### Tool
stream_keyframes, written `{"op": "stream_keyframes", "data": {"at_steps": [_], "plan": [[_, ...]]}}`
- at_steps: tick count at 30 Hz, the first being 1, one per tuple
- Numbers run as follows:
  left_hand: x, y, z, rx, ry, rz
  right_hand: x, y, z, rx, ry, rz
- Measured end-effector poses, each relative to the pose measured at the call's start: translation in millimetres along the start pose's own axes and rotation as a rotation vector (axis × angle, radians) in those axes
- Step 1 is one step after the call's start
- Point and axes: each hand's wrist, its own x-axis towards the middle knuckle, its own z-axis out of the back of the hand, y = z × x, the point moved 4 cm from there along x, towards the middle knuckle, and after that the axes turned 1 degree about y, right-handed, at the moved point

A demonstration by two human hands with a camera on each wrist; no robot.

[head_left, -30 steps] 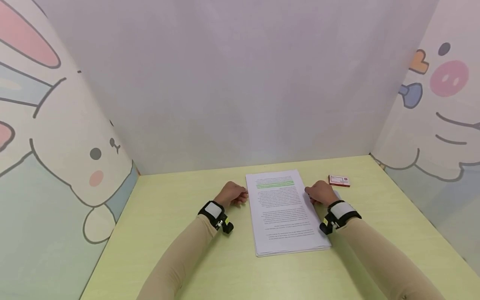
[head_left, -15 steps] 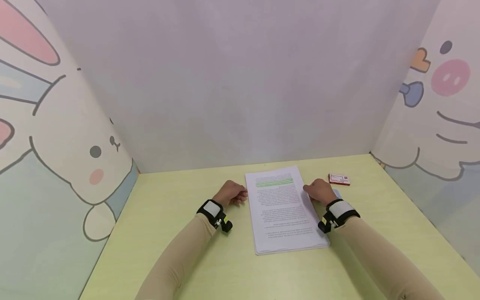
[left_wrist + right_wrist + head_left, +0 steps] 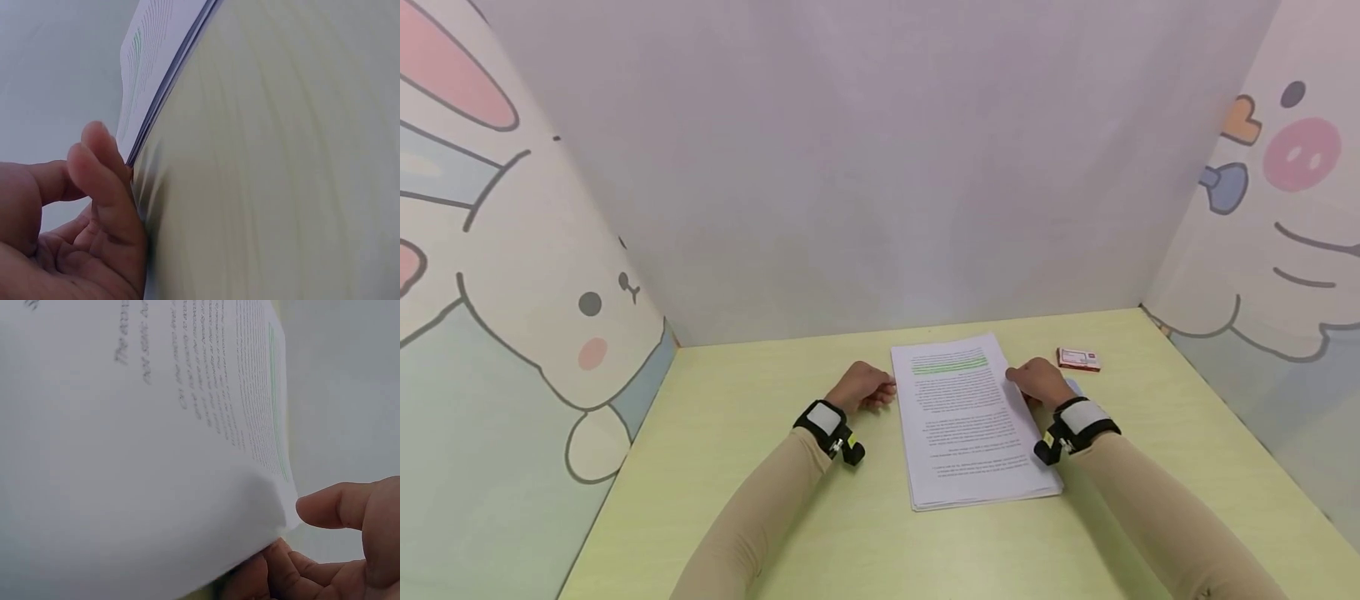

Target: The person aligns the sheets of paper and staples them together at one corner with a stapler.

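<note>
A stack of printed paper lies on the table, a green highlighted band across its top sheet. At its left edge, my left hand has its fingers curled; the tips meet the edge, and other fingers partly hide that contact in the left wrist view. My right hand pinches the right edge near the far end, its thumb above and the other fingers below. That side of the paper bends up a little in the right wrist view. Beside the right hand a pale blue object shows only in part.
A small red and white box lies beyond the right hand. The pale yellow-green table ends at a plain light curtain-like back wall. Side walls carry a cartoon rabbit and a cartoon pig.
The right hand has shifted slightly to the left with the paper's right edge, baring more of the pale blue object. My left hand has stayed nearly still.
</note>
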Motion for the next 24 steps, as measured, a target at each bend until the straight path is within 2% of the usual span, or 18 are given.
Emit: {"op": "stream_keyframes", "data": {"at_steps": [5,10,15,19,24], "plan": [[0.5,-0.4,-2.7,-0.001,-0.002,0.002,-1.1,2.6,-1.0,0.016,0.029,0.042],[0.6,-0.1,-1.2,-0.005,0.011,0.006,2.3,2.0,-2.6,0.047,0.019,0.073],[2.9,0.2,0.9,0.006,0.013,-0.003,3.9,-2.6,-5.5,0.177,0.027,0.039],[4.7,2.1,3.3,0.027,-0.008,-0.015,0.3,-4.5,-9.9,0.296,0.058,-0.004],[4.2,3.1,5.3,0.047,-0.044,-0.012,-1.5,-7.0,-13.4,0.393,0.091,-0.008]]}}
